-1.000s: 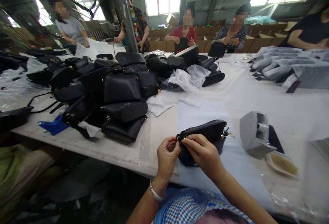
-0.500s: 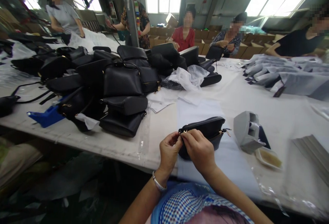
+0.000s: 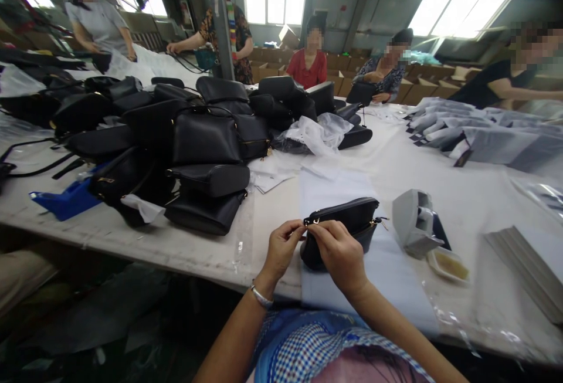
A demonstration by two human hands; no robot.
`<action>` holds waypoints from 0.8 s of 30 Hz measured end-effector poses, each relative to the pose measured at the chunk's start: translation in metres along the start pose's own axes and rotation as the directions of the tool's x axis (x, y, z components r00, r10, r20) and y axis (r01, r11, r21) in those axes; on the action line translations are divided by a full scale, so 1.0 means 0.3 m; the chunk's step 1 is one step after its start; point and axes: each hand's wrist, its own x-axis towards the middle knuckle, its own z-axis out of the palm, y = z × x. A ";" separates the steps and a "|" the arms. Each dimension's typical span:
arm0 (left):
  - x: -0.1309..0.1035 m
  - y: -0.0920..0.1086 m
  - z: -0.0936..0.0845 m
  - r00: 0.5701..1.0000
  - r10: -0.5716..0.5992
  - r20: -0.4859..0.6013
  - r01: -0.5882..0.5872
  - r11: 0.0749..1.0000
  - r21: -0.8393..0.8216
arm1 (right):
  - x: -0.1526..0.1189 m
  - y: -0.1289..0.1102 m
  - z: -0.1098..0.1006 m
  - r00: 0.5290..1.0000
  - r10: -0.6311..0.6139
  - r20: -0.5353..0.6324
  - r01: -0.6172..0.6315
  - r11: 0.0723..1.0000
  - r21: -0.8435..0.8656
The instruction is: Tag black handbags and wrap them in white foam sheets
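A small black bag with gold-coloured hardware stands on a pale sheet at the table's near edge. At the bag's left end, my left hand pinches near a metal fitting; its fingers are closed, and what they hold is too small to make out. My right hand lies against the front of the bag, its thumb and fingers closed at the same fitting and hiding part of the bag. The fingertips of both hands meet there. A zip pull hangs at the bag's right end.
Black bags are heaped on the left, beside a blue tape dispenser. To the right are a grey dispenser, a small dish and stacked grey boards. Wrapped items lie farther back. Several people work across the table.
The view has shifted slightly. My left hand has moved a little away from the bag's end, its fingertips still at the fitting. Across the table, the person at far right has stretched out an arm.
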 end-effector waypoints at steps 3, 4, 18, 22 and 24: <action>-0.007 0.004 0.002 1.000 0.022 0.001 -0.022 0.999 0.030 | -0.003 0.005 -0.021 0.998 -0.019 0.053 0.021 0.999 -0.034; -0.012 0.007 0.003 0.999 0.032 -0.012 -0.032 0.999 0.039 | -0.004 0.005 -0.028 0.997 -0.012 0.071 0.016 0.998 -0.054; -0.045 0.099 -0.006 0.973 0.097 -0.209 -0.096 0.995 0.014 | -0.040 0.021 -0.128 0.933 0.255 0.253 -0.316 0.919 0.236; -0.051 0.141 -0.013 0.968 0.109 -0.228 -0.108 0.994 0.017 | -0.031 0.015 -0.141 0.932 0.243 0.268 -0.333 0.866 0.373; -0.061 0.167 -0.009 0.965 0.129 -0.227 -0.121 0.991 0.049 | -0.030 -0.001 -0.124 0.955 0.208 0.211 -0.280 0.866 0.415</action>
